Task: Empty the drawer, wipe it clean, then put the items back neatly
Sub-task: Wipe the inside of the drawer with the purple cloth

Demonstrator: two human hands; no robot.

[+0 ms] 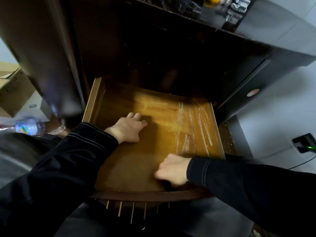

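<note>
Here, one wooden drawer (130,165) stands pulled out toward the viewer from a dark cabinet (56,53), in the middle of the view. Its floor is a flat, smooth board of orange-brown wood with visible grain, bounded by thin straight side walls and a darker, slightly curved front rail at the near edge. On the right part of the floor lie several glossy, pale streaks (196,124) running from far to near; whether they are moisture or clear film cannot be told. Below the front rail six pale narrow slats (132,212) show against the dark. Two hands are inside the drawer, each emerging from a dark sleeve with pale contrast stitching. The left hand (127,128) lies palm-down on the floor at the left of centre, its grip wide, with the fingers (136,116) spread loosely forward and resting on the wood. The right hand (171,171) is at the near right, close to the front rail, blurred, with its grip narrow and the fingers curled into a fist; whether it holds anything cannot be told. At the far top a worktop (273,28) carries a cluster of clear glassy items (237,7), too blurred to count. On the floor to the left are one cardboard box (12,89) and one clear plastic bottle (29,125) lying on its side. At the right, one black plug (306,144) shows a single green light.
</note>
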